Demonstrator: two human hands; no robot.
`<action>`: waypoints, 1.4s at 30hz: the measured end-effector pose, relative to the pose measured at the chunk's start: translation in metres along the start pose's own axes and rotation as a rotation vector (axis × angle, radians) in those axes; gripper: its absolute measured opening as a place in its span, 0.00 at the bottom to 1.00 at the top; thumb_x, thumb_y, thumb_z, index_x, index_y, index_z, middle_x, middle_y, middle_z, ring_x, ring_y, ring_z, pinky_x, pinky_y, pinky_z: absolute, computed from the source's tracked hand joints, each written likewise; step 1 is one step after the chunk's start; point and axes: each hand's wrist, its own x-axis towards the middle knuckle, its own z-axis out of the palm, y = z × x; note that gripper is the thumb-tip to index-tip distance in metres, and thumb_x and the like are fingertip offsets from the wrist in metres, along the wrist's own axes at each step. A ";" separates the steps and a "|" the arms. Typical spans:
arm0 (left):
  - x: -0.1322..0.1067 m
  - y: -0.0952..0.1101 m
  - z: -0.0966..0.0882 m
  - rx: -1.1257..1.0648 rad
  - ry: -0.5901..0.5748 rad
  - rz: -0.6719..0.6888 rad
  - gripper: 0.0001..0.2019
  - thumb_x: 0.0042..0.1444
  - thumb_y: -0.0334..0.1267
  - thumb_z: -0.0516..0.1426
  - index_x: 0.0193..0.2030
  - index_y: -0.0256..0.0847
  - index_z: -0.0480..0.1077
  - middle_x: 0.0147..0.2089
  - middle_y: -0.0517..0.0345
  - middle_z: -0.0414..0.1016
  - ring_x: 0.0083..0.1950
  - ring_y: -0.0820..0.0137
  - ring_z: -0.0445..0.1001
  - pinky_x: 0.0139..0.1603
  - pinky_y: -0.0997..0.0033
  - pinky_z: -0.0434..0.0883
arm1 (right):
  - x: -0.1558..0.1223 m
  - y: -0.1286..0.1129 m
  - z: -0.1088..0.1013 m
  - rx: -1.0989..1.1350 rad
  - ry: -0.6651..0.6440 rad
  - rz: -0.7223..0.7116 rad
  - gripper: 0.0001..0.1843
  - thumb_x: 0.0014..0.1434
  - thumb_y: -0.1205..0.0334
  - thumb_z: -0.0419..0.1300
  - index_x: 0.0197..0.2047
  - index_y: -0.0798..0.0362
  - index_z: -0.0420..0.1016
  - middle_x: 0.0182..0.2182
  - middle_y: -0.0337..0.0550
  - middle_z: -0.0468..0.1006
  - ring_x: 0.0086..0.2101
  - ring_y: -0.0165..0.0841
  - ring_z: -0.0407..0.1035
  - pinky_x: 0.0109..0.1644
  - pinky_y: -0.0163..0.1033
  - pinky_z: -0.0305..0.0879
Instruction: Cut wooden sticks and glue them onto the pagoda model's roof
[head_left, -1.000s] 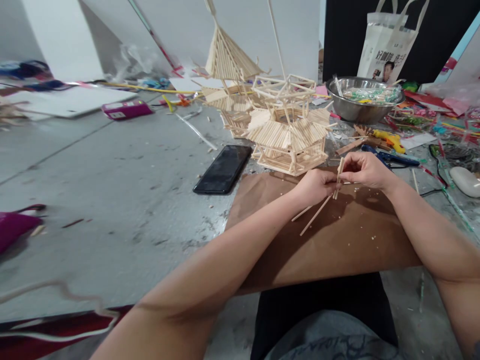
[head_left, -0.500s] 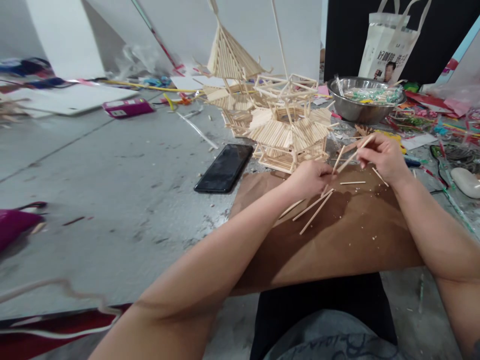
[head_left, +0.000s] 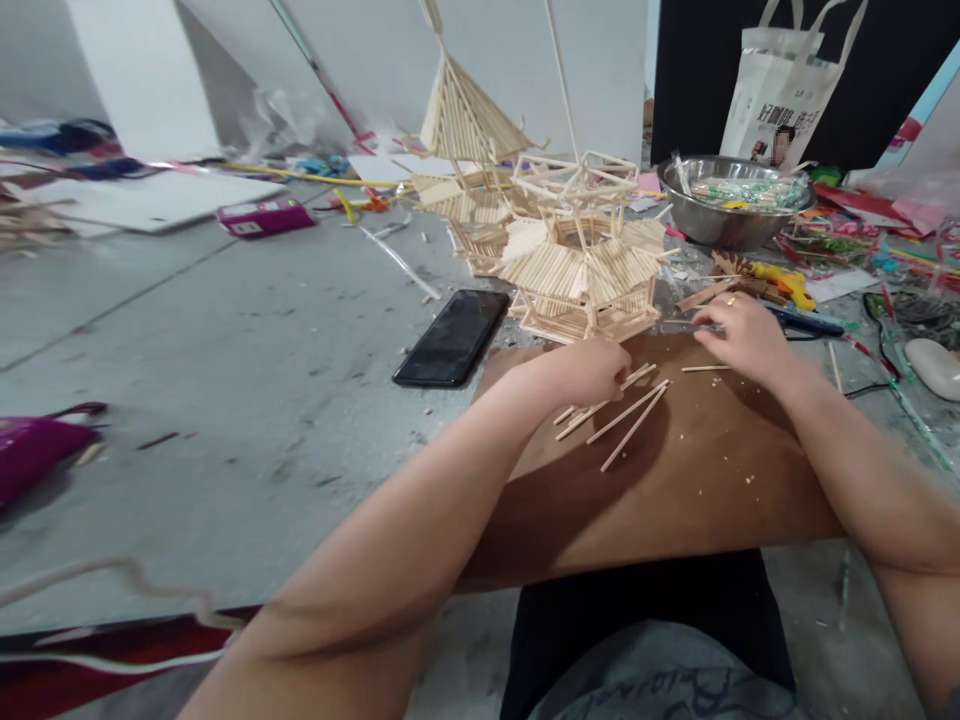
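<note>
My left hand is low over the brown paper sheet, its fingers curled down onto thin wooden sticks. Ends of these sticks poke out on both sides of the hand; the fingertips are mostly hidden. Two more loose sticks lie in a narrow V just in front. My right hand hovers near the sheet's far right edge with fingers apart and nothing visible in them. Close to its fingertips is a thin stick. Beyond the left hand stands a pavilion-like stick model, with a pointed-roof model behind it.
A black phone lies left of the sheet. Beyond my right hand are a yellow-handled tool and a metal bowl with plastic-wrapped contents. Scraps litter the right side. A purple packet lies farther left on the grey floor.
My left hand has moved left and down to the loose sticks. My right hand no longer holds the stick it pinched; its fingers have spread, lower and near the sheet's far edge.
</note>
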 end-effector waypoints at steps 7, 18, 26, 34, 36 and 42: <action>0.000 0.003 0.002 0.002 -0.037 -0.025 0.11 0.43 0.38 0.56 0.34 0.37 0.72 0.34 0.49 0.75 0.34 0.63 0.71 0.30 0.71 0.62 | -0.005 -0.030 0.015 -0.008 -0.456 -0.189 0.09 0.51 0.60 0.56 0.35 0.52 0.73 0.32 0.42 0.75 0.32 0.32 0.67 0.34 0.35 0.55; -0.015 -0.008 0.007 -0.007 0.009 -0.164 0.16 0.46 0.43 0.51 0.38 0.37 0.71 0.38 0.42 0.75 0.39 0.56 0.72 0.35 0.63 0.66 | -0.010 -0.039 0.030 -0.028 -0.424 -0.276 0.11 0.57 0.58 0.51 0.37 0.52 0.72 0.34 0.45 0.74 0.34 0.33 0.68 0.36 0.36 0.55; -0.031 -0.007 -0.007 -0.017 0.053 -0.142 0.13 0.47 0.40 0.50 0.36 0.38 0.71 0.36 0.45 0.76 0.38 0.57 0.73 0.35 0.62 0.68 | -0.012 -0.051 0.034 -0.091 -0.475 -0.370 0.12 0.60 0.63 0.46 0.35 0.53 0.70 0.35 0.45 0.71 0.33 0.31 0.65 0.35 0.36 0.55; -0.035 0.011 -0.010 0.032 0.050 -0.009 0.14 0.49 0.41 0.51 0.34 0.35 0.74 0.35 0.42 0.76 0.37 0.58 0.74 0.34 0.65 0.69 | -0.015 -0.055 0.044 -0.127 -0.457 -0.386 0.06 0.59 0.66 0.49 0.35 0.56 0.67 0.34 0.44 0.70 0.34 0.33 0.63 0.38 0.37 0.56; -0.035 0.012 -0.008 0.039 0.052 0.011 0.14 0.50 0.39 0.50 0.34 0.34 0.74 0.35 0.42 0.76 0.37 0.59 0.74 0.34 0.65 0.69 | -0.015 -0.056 0.041 -0.134 -0.417 -0.388 0.05 0.58 0.68 0.50 0.34 0.56 0.66 0.33 0.44 0.71 0.34 0.33 0.63 0.38 0.37 0.56; -0.031 0.006 -0.010 -0.034 0.020 0.115 0.11 0.49 0.33 0.50 0.29 0.36 0.74 0.31 0.48 0.76 0.33 0.64 0.73 0.32 0.70 0.67 | -0.014 -0.054 0.031 -0.099 -0.231 -0.425 0.07 0.56 0.72 0.49 0.31 0.54 0.65 0.27 0.42 0.72 0.29 0.32 0.63 0.35 0.39 0.57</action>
